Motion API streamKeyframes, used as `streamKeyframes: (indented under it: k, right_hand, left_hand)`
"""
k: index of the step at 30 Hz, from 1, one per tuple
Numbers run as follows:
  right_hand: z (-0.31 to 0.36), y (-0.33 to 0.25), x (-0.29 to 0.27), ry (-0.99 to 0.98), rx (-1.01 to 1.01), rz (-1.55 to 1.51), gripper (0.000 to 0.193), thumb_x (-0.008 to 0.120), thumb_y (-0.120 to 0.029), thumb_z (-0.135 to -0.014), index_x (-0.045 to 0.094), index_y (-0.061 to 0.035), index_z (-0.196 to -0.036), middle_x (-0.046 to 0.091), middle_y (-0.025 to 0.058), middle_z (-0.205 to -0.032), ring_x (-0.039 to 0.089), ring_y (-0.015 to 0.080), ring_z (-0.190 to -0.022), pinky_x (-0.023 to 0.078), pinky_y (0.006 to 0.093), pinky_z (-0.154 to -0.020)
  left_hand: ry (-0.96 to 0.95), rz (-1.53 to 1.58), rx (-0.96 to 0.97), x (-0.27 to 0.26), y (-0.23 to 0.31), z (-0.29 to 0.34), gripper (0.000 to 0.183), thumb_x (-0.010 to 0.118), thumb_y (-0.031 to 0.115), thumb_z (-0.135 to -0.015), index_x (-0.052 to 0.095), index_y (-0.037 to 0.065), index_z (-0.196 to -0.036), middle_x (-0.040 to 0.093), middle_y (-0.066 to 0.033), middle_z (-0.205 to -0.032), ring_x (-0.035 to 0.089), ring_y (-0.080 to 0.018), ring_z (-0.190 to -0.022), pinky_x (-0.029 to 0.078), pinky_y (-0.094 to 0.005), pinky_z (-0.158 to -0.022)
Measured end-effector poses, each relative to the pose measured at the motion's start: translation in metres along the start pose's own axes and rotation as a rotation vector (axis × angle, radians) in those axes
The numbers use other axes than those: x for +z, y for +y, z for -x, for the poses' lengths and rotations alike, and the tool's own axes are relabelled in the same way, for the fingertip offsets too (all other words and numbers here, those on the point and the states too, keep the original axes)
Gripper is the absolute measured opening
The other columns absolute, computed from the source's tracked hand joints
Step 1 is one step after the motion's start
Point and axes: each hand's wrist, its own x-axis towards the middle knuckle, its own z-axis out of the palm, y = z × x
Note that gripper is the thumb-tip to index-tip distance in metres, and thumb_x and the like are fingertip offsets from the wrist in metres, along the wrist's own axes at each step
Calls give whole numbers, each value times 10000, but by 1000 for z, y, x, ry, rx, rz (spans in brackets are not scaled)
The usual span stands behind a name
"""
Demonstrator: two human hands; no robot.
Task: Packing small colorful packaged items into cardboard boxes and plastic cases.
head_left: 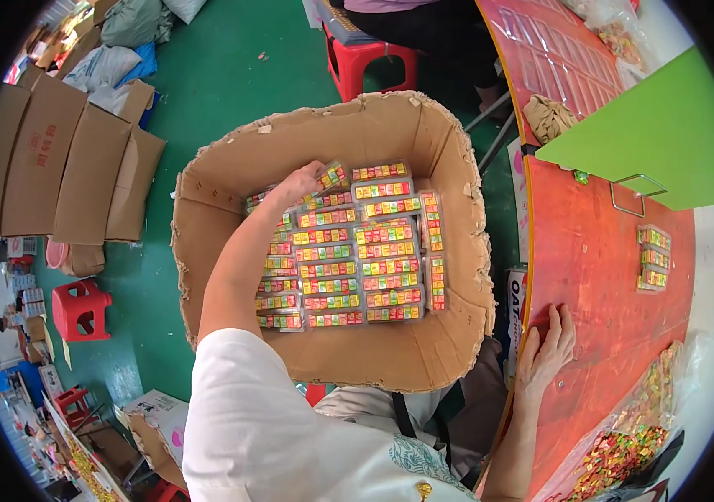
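Note:
My left hand reaches into the far left part of a large torn-edged cardboard box. Its fingers are closed on one end of a clear plastic pack filled with small red, yellow and green pieces, and the pack is tilted. Beneath it, rows of similar packs cover the box's bottom, most lying crosswise, with a few turned lengthwise along the right side. My forearm hides some packs on the left. On the red table to the right rests my right hand, fingers apart and nothing in them.
More filled packs lie on the table beside a green panel with a wire stand. A clear bag of small colourful pieces is at the near right. Red stools and folded cartons stand left; a person sits beyond the box.

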Motion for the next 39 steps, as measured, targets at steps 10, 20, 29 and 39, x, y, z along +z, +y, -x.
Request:
streamKeyframes:
  k: [10,20,29,39]
  right_hand:
    - [-1,-2,1,-5,10,12,463,533,-123,-884,514,-53,-1342,469,154,-1405,405,333,-1305,267,455,-1085]
    - [-1,-3,0,12,-4,23,454,527,-125,-894,514,-50,-1341,472,154,-1405,420,332,-1294,277,450,-1075]
    - [-1,-5,1,21,-23,25,455,518,-127,-902,503,-42,-1349,468,150,-1410,408,332,-1301,260,447,-1085]
    - [0,-2,2,24,-36,48,452,518,-133,-909,497,-36,-1350,463,148,-1414,410,329,-1299,259,448,-1083]
  left_hand:
    - [-80,-426,84,4,-2,-4,563,646,123,-786,484,140,-1324,613,-168,-1249,578,-315,-1172,464,-438,-970]
    - [-132,-593,62,27,2,-18,586,466,71,-811,460,143,-1393,556,-124,-1356,537,-310,-1239,444,-443,-1015]
    - [-156,-580,141,33,-18,-34,647,600,127,-744,487,152,-1381,592,-129,-1303,569,-313,-1187,463,-421,-992]
    - [-364,-631,5,22,16,-33,748,657,159,-734,429,148,-1446,387,-57,-1514,413,-240,-1355,340,-388,-1131]
